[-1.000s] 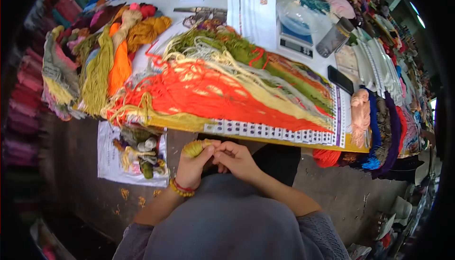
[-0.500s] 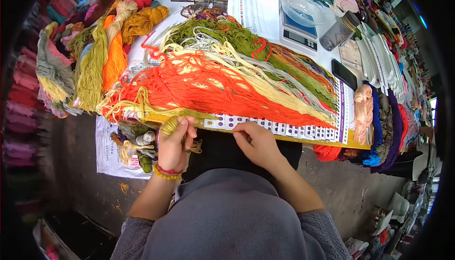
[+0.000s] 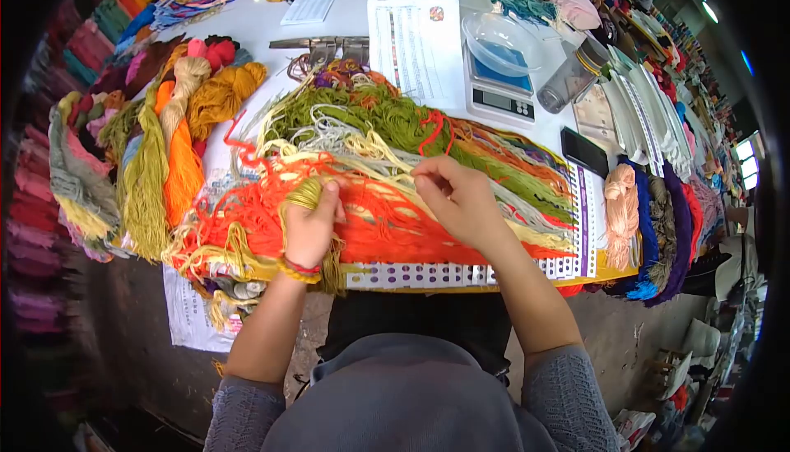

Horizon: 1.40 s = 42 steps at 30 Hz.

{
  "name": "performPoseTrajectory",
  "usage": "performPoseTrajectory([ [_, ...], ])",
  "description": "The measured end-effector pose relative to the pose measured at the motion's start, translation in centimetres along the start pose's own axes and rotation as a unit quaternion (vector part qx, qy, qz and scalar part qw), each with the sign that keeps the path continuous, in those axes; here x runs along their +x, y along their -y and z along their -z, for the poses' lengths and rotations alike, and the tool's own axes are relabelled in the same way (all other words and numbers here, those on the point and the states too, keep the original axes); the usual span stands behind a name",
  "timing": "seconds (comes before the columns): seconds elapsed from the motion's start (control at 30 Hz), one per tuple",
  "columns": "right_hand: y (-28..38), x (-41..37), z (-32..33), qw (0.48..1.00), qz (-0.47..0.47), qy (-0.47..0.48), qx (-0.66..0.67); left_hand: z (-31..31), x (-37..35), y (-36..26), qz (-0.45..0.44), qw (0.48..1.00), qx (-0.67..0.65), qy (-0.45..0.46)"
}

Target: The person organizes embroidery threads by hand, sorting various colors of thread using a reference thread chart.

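An olive-yellow skein of thread [image 3: 304, 193] is wrapped over the fingers of my left hand [image 3: 313, 230], with loose strands hanging below the wrist. My right hand [image 3: 462, 205] is raised over the thread pile, thumb and fingers pinched; any strand between them is too fine to make out. Beneath both hands spread long red threads [image 3: 387, 234]. Farther back lie cream and grey strands and green threads [image 3: 346, 110]. A white punched card strip [image 3: 428, 274] runs along the table's front edge, under the thread ends.
Hanks of coloured yarn [image 3: 183, 172] lie at the left. Behind the threads are a printed sheet [image 3: 415, 48], a digital scale [image 3: 500, 103] with a clear bowl [image 3: 502, 40], and a jar [image 3: 568, 81]. A phone [image 3: 585, 152] and a peach skein [image 3: 620, 205] sit at the right.
Both hands have moved up and forward from the table's front edge to above the red threads. My left hand still holds the olive-yellow skein. The view has shifted too.
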State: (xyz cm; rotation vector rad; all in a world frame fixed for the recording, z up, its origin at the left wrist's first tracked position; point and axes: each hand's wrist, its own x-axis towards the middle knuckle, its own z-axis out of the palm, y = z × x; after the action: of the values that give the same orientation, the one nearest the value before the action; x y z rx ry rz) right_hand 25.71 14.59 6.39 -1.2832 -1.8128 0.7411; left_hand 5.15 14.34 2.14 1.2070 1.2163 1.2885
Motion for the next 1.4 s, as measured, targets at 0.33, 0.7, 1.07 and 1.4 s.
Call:
performPoseTrajectory([
  [0.33, -7.8, 12.6, -1.8, 0.986, -0.014, -0.094, -0.137, 0.1, 0.8, 5.7, -0.097, 0.98, 0.174, 0.003],
  [0.7, -10.7, 20.0, -5.1, 0.915, -0.108, 0.065, -0.383, -0.1, 0.4, 5.3, -0.079, 0.984, 0.158, 0.001],
  [1.07, -10.8, 21.7, -6.2, 0.899, -0.114, 0.081, -0.415, -0.3, 0.4, 3.9, -0.086, 0.98, 0.179, -0.006],
  [1.4, -11.0, 23.2, -6.4, 0.905, -0.154, 0.084, -0.387, -0.4, 0.3, 4.1, -0.065, 0.985, 0.161, -0.012],
])
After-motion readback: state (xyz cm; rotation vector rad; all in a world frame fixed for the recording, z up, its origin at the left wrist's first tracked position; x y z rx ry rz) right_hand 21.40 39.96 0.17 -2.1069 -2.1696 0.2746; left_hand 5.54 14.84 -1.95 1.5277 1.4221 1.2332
